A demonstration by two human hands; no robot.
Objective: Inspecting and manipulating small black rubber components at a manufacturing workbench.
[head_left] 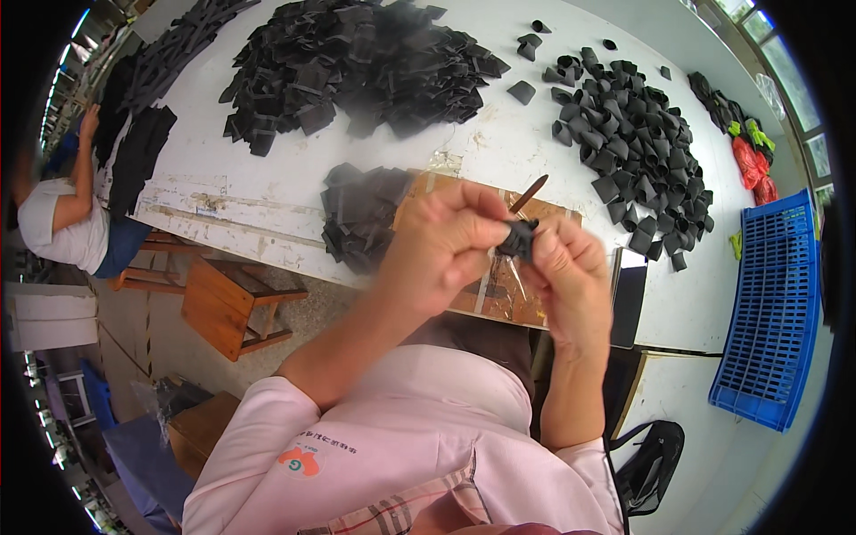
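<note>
Over a brown board (557,209) at the table edge, my left hand (450,236) and my right hand (571,272) pinch a small black fabric piece (517,239) between them. Both hands have their fingers closed on its two sides. A dark reddish-brown pointed stick (531,192) juts up just behind the piece; I cannot tell whether it is held. Thin pale pointed strips (517,275) show below the fabric, their kind unclear. Left of my left hand lies a small pile of flat black fabric pieces (357,214).
A large heap of flat black pieces (303,53) covers the far table (267,187). Rolled black tubes (637,152) are heaped at the right, near a blue plastic crate (769,312). A wooden stool (232,303) stands left. Another person (67,218) works at the far left.
</note>
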